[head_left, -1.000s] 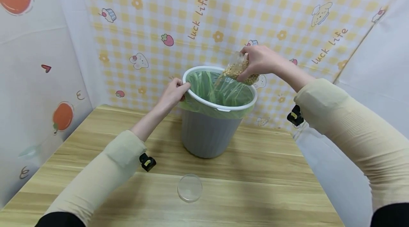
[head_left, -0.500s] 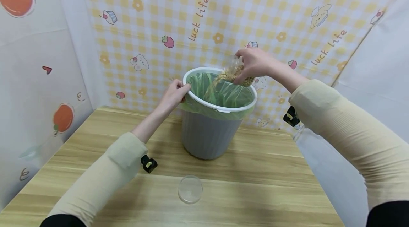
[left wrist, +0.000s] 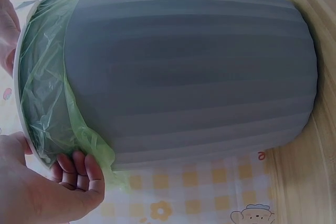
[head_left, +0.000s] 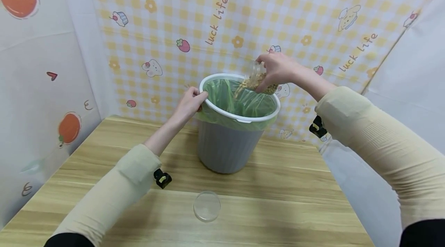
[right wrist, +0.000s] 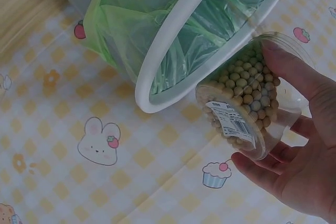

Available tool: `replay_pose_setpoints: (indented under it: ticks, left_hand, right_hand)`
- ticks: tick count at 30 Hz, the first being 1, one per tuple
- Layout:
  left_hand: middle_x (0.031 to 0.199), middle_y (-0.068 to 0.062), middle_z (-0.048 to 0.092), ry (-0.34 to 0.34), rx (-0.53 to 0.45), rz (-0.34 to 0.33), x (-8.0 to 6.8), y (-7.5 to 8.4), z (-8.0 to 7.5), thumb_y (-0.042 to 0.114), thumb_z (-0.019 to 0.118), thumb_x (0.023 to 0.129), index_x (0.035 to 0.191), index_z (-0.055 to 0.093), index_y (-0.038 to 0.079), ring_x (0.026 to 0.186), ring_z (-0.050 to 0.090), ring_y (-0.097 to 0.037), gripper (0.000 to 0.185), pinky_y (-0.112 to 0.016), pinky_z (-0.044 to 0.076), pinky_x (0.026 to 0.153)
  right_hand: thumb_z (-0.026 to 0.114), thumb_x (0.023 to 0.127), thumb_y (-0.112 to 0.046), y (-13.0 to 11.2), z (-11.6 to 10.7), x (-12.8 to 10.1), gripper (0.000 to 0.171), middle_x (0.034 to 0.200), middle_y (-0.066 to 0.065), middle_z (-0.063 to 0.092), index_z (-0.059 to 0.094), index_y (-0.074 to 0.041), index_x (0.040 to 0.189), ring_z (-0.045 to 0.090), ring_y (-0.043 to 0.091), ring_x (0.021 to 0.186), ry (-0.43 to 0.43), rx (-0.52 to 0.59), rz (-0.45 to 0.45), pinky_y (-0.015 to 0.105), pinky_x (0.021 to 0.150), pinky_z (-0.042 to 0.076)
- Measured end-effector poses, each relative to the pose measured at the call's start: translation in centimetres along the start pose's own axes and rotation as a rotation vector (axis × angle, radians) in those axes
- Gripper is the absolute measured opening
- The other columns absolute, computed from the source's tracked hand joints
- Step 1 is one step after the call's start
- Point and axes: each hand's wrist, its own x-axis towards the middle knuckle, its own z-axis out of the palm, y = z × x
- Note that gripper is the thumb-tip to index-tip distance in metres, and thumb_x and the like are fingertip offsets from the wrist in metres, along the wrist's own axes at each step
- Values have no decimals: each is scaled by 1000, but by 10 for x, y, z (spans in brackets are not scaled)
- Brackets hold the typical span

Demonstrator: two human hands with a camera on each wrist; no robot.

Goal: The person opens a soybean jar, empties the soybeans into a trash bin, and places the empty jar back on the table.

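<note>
A grey trash can [head_left: 229, 146] with a white rim ring stands on the table, lined with a green plastic bag [head_left: 222, 94]. My left hand [head_left: 188, 104] grips the rim on its left side, thumb on top and fingers curled below, against the bag in the left wrist view. Over the can's right side, my right hand [head_left: 281, 71] holds a clear plastic jar [right wrist: 270, 142] tipped on its side, mouth toward the can. Round tan soybeans [right wrist: 249, 85] fill part of the jar and run in a thin stream down into the bag. A label is stuck on the jar's base.
A clear round lid [head_left: 206, 206] lies on the wooden table [head_left: 285, 185] in front of the can. Behind the can hangs a yellow checked cloth [head_left: 167, 11] with cartoon prints. White cloth walls close off the left and right sides.
The jar and right hand have moved slightly left over the can. The soybean stream grew thicker half a second ago and is thinner now. My left hand stays on the rim.
</note>
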Motion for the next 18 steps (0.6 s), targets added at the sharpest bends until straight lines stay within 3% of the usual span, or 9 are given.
replay_pose_setpoints:
  ticks: [12,18]
  left_hand:
    - [93,-8,51,-5,6,-3,2,-5,1,29,52,97,95,45,10,78,53,-18,20,-26,48,73]
    - [93,-8,51,2,1,8,1,-4,1,29,53,96,95,46,10,78,53,-18,20,-26,48,72]
  right_hand:
    - [90,71,-38,-1,6,2,92,132,25,63,49,-2,146,59,39,122,8,-20,-25,54,102,50]
    - [91,70,-37,0,9,3,92,126,24,61,51,-1,145,56,36,115,24,-31,-29,51,96,50]
